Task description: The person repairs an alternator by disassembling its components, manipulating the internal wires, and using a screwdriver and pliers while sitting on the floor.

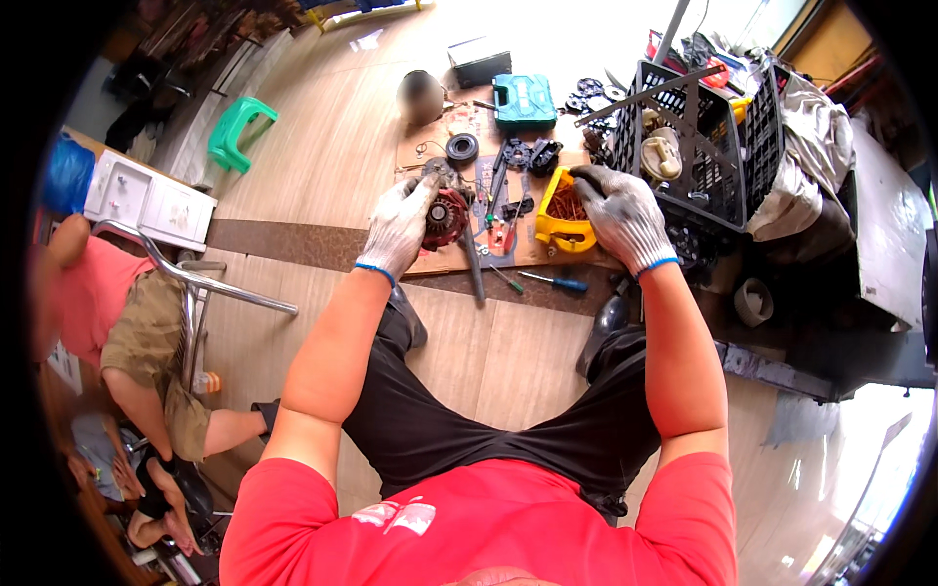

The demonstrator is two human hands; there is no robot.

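a red short-sleeved shirt [479, 518] was nearest, before pale wood-look flooring [489, 361] and a brown cardboard sheet [442, 260]. over the sheet were a round red-and-black part [446, 217] and a yellow plastic casing [565, 229] containing coppery strands [567, 204]. the gloved left hand [401, 223] was closed on the part's left edge, the gloved right hand [625, 215] on the casing's right rim.

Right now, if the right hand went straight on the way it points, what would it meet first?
The right hand would likely meet the yellow box just ahead; whether they touch is unclear.
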